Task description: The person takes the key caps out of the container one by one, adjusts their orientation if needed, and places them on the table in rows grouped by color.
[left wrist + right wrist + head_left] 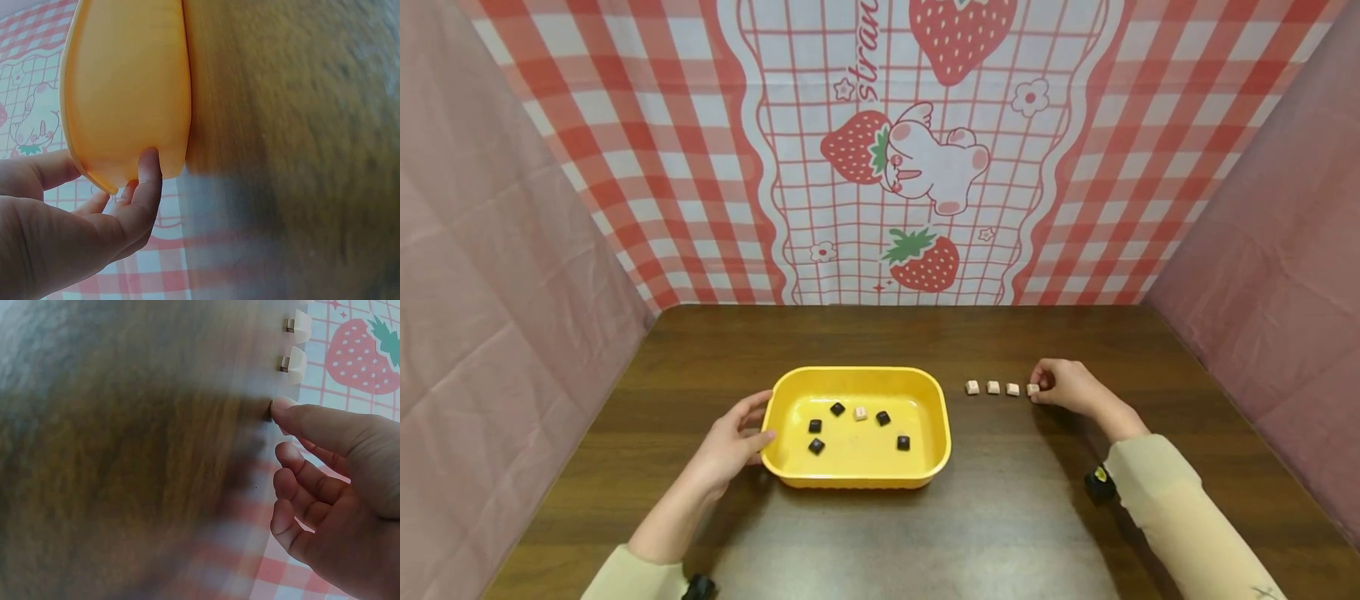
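Note:
My left hand (730, 443) grips the left end of a yellow plastic tub (856, 481), thumb over the rim and fingers against the outer wall. Inside the tub lie several black keycaps (903, 443) and one white keycap (861, 413), spread apart. To the right of the tub, my right hand (1070, 387) pinches a white keycap (1033, 389) between thumb and forefinger, low at the tabletop. It lines up with three other white keycaps (993, 387) in a row. In the right wrist view the thumb (319, 422) mostly hides the pinched keycap, the other fingers curling loosely.
The dark wooden table (1000, 517) carries the tub and the keycap row. A checked strawberry-print cloth (700, 167) hangs along the back edge, and pink cloths (1262, 225) hang at both sides.

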The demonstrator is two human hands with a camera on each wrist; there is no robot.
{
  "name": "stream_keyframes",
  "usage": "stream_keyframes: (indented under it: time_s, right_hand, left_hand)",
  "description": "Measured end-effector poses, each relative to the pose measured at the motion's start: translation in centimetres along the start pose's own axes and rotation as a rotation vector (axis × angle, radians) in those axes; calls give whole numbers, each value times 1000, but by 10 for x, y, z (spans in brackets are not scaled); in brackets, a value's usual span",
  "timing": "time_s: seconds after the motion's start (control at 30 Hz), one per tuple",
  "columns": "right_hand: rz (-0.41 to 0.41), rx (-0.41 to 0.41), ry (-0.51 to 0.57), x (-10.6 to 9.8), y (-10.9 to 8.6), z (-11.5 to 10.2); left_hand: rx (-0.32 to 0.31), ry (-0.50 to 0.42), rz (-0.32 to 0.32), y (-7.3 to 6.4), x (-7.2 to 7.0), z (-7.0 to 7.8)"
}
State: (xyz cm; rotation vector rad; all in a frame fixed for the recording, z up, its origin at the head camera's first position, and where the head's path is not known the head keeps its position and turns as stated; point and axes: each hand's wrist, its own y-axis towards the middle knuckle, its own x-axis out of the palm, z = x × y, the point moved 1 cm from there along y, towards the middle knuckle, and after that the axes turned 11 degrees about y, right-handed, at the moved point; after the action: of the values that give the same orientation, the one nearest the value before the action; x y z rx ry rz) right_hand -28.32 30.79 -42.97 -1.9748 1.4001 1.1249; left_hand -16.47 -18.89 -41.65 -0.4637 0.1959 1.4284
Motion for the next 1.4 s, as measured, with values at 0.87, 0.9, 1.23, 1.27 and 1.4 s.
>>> stream_keyframes:
  time_s: [0.87, 0.9, 1.23, 1.27, 1.4]
  right_hand:
    - [70, -88, -41, -14, 1, -44]
    - [75, -91, -44, -15, 1, -48]
    - [103, -143, -44, -14, 6, -87]
    - [105, -154, -46, -14, 7, -91]
    - [120, -203, -46, -13, 9, -106]
  left_hand:
    - [4, -9, 1, 0, 0, 1]
    - [5, -9, 2, 0, 0, 1]
    - [5, -15, 3, -1, 1, 0]
    - [5, -16, 3, 0, 1, 0]
    - [4, -15, 3, 0, 1, 0]
